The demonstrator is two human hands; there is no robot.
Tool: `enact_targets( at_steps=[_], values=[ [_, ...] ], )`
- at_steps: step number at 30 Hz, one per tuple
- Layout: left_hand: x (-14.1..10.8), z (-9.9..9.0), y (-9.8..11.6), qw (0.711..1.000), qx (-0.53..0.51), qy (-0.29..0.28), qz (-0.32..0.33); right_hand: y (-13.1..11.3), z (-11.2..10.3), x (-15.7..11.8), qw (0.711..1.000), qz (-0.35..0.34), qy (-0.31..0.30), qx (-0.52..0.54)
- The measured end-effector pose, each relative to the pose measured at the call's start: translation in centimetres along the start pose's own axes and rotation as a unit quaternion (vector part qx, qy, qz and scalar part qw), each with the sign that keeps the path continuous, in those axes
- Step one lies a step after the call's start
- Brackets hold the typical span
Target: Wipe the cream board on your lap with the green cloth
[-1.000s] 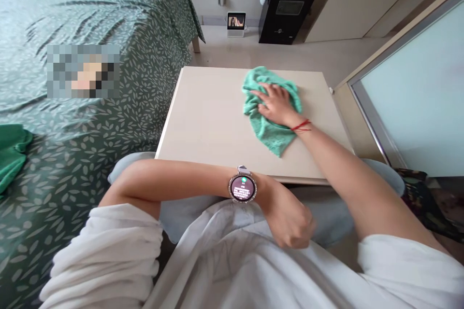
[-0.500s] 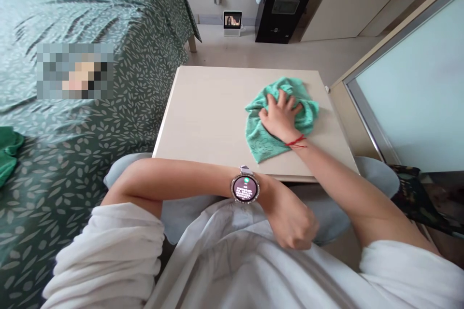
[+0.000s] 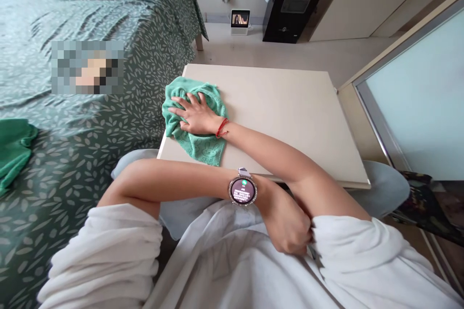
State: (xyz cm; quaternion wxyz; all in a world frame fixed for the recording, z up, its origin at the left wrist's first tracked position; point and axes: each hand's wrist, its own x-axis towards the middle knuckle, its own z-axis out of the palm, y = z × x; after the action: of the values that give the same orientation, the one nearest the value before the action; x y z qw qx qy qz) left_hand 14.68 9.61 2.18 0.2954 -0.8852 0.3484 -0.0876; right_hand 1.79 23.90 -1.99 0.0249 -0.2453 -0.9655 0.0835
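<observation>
My right hand (image 3: 194, 116) lies flat, fingers spread, pressing on a crumpled green cloth (image 3: 197, 142) at the near left corner of a small beige table (image 3: 290, 111). A red string circles that wrist. My left hand (image 3: 288, 224) is curled into a fist against my white top at my waist, with nothing visible in it; a round watch (image 3: 242, 189) sits on its wrist. The right forearm crosses over the table above the left arm.
A bed with a green leaf-print cover (image 3: 90, 19) runs along the table's left edge, another green cloth (image 3: 14, 147) lying on it. A frosted glass panel (image 3: 416, 101) stands to the right. A black cabinet (image 3: 292, 7) and a small screen (image 3: 239, 20) sit by the far wall.
My right hand has slid the green cloth from the table's far right side across to its near left corner. The left hand has stayed at my waist.
</observation>
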Motion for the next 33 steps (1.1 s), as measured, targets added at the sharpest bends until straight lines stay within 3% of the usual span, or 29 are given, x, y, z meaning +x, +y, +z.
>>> enact_targets(
  at_steps=[4,8,12,16,19,22,25,27,31,33],
  values=[
    [0.0,-1.2,-1.0,0.995,-0.059,-0.084,0.015,1.3,0.0,-1.3,0.998,-0.055,-0.019,-0.02],
    [-0.2,-1.8,-1.5,0.996,-0.046,-0.081,-0.004,5.1,-0.4,-5.0,1.0,-0.006,-0.002,-0.015],
    [-0.3,-2.2,-1.8,0.995,-0.053,-0.089,0.004,11.2,-1.1,-11.6,0.993,0.112,0.019,-0.024],
    [0.1,-2.3,-2.2,0.992,-0.093,-0.09,0.006,16.8,-1.6,-20.0,0.964,0.255,0.057,-0.046],
    [0.3,-2.2,-2.4,0.985,-0.135,-0.111,0.005,18.5,-1.7,-25.5,0.923,0.371,0.079,-0.064],
    [0.2,-2.3,-2.5,0.97,-0.213,-0.115,-0.021,17.8,-1.2,-28.7,0.866,0.485,0.099,-0.069],
    [0.1,-2.5,-2.5,0.954,-0.273,-0.117,-0.036,16.2,-0.2,-29.1,0.828,0.543,0.12,-0.074],
    [0.0,-2.5,-2.5,0.957,-0.265,-0.118,-0.026,15.2,0.4,-28.0,0.828,0.537,0.139,-0.076],
    [0.2,-0.9,-1.2,0.981,-0.17,-0.095,0.002,12.7,0.9,-23.1,0.875,0.453,0.158,-0.063],
    [0.5,0.6,0.3,0.996,-0.081,-0.048,-0.007,10.8,0.8,-19.6,0.904,0.403,0.137,-0.049]
  ],
)
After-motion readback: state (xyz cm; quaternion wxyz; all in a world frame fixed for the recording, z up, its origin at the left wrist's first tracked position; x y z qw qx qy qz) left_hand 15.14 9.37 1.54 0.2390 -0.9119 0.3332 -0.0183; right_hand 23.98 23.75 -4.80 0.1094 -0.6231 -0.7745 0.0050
